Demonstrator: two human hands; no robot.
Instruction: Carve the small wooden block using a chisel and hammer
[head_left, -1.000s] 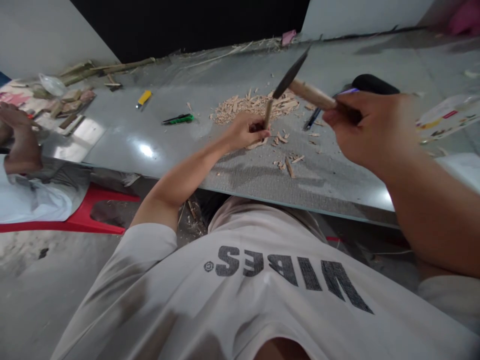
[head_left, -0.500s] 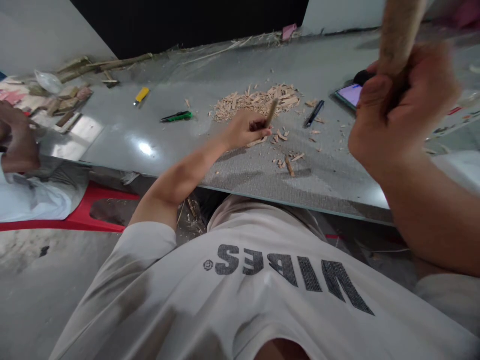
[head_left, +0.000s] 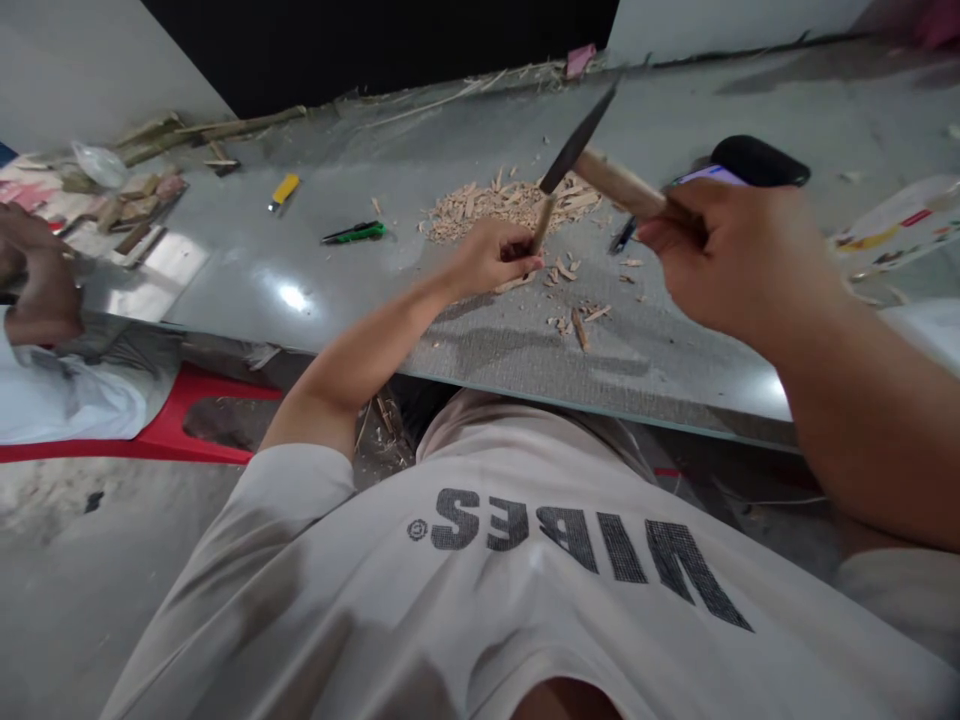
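Note:
My left hand [head_left: 491,258] rests on the grey table [head_left: 300,250] and grips a short wooden stick [head_left: 541,222] that stands nearly upright. My right hand [head_left: 739,255] holds a knife by its pale wooden handle [head_left: 619,186]. The dark blade [head_left: 574,145] points up and to the left, and its lower edge meets the top of the stick. Loose wood chips [head_left: 577,320] lie on the table just right of my left hand.
A heap of wood shavings [head_left: 502,205] lies behind my hands. A green cutter [head_left: 356,234], a yellow cutter [head_left: 285,189], a dark pen [head_left: 621,238] and a phone [head_left: 750,162] lie on the table. Another person's hand [head_left: 37,275] is at the far left, by wood scraps [head_left: 139,200].
Half a second ago my right hand was raised high with the knife out of view; now it has come down and the blade is on the stick's top. My left hand stayed put.

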